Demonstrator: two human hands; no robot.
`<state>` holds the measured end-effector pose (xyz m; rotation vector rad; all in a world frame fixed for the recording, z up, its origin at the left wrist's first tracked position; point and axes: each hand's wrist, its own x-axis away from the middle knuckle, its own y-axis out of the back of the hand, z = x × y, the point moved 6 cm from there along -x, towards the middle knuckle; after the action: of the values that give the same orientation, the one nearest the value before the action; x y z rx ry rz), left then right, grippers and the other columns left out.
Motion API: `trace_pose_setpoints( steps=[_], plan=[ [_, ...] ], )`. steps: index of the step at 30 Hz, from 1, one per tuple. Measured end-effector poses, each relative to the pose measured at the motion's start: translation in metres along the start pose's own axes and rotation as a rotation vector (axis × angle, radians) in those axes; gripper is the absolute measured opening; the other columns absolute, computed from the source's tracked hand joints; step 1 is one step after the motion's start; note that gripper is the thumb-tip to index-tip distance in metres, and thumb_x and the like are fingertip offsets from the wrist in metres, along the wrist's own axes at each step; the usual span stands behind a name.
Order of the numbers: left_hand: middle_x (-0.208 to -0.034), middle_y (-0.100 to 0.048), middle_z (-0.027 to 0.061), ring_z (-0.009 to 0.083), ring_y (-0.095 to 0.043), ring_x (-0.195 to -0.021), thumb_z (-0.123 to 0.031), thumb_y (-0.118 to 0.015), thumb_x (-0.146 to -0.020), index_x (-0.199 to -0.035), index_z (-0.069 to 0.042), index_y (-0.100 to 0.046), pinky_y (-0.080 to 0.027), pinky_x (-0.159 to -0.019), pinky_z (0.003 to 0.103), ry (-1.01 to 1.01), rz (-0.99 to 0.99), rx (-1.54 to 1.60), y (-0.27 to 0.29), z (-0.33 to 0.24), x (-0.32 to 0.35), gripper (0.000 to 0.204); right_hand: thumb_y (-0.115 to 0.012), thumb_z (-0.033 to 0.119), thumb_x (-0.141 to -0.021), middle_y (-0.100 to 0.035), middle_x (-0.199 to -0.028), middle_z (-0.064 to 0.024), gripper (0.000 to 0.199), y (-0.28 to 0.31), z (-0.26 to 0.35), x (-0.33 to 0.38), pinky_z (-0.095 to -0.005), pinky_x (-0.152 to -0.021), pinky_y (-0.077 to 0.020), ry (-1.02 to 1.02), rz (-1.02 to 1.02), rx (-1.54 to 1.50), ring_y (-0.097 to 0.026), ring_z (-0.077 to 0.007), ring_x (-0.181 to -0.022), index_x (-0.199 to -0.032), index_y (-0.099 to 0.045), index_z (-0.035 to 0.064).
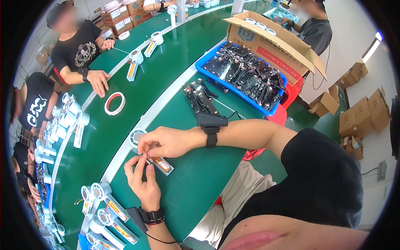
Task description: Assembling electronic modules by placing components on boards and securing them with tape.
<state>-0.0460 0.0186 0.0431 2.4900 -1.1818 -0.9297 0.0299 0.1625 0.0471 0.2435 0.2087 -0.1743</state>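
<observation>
Curving across the view, a green worktop (208, 166) carries everything close to the person, with a pale strip (112, 171) running along its length. Across it a co-worker (85, 52) in a black T-shirt rests one forearm and hand on the surface. At the upper right an open cardboard box (266, 39) stands just behind a blue tray (273, 109) heaped with dark, narrow boards.

Reaching in from the right, the right hand (168, 141) bends its fingers down to meet those of the left hand (143, 185), which comes up from below. Fingertips and thumbs are drawn in close together; what exactly they pinch is too small and too covered to tell. Black devices are strapped to both wrists.

Under the fingertips lies a white round-headed unit (167, 168), its round head by the strip and its open handle slanting toward the person on bare green. Several similar units (100, 191) lie grouped at the lower left, some with handles open. Loose dark boards (202, 98) form a small pile beside the tray. Near the co-worker's hand lies a white ring-shaped roll (107, 106). Smallest of all, orange and white parts show inside the handle.
</observation>
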Motion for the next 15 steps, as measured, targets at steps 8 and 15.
trace_pose_setpoints(
  steps=[8,15],
  plan=[
    [-0.115,-0.061,0.0129,0.0297,-0.057,-0.106,-0.009,-0.067,-0.092,-0.119,-0.004,-0.071,-0.045,-0.094,0.040,-0.026,-0.005,-0.029,0.0002,0.0002,-0.0007,0.028,-0.060,0.003,-0.095,-0.069,-0.094,-0.0083,0.016,0.0011,0.0004,0.0005,-0.0298,-0.074,-0.0528,-0.027,0.018,-0.009,-0.067,-0.0138,-0.084,-0.111,-0.061,0.0002],
    [-0.114,-0.062,0.0118,0.0295,-0.056,-0.106,-0.009,-0.068,-0.091,-0.119,-0.006,-0.072,-0.043,-0.094,0.040,-0.100,0.008,-0.123,-0.0002,-0.0053,-0.0019,0.029,-0.060,0.003,-0.096,-0.069,-0.094,-0.0078,0.016,0.0034,0.0039,0.0010,-0.0299,-0.074,-0.0528,-0.037,0.028,0.075,-0.067,-0.0132,-0.084,-0.111,-0.062,0.0008]
  ],
)
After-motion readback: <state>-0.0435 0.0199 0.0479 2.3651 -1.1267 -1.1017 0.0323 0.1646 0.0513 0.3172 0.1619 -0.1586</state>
